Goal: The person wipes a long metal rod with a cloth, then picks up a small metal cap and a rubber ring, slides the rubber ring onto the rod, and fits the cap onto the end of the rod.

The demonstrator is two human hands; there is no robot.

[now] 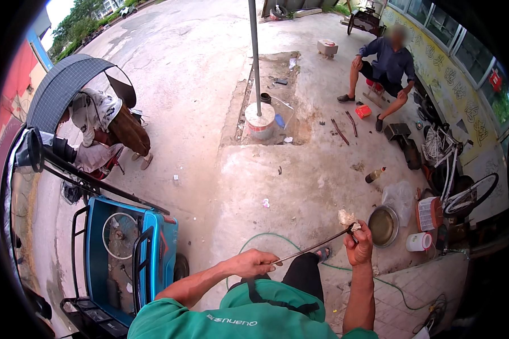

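Green shirt (254, 316) fills the bottom edge, and both hands are clamped on a thin dark rod (314, 247). Left hand (253, 263) is pinched around the low end, right hand (359, 244) fisted around the high end with a whitish rag (346, 217) wadded on top. So the rod's long axis slopes up to the right, left hand nearer the body. Out past it on the concrete ground (300, 186): metal bowl (383, 226), white roll (418, 242), orange-red box (430, 213).

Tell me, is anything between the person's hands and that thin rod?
Nothing visible. The left hand grips one end of the rod, and the right hand grips the other end, with a rag bunched there.
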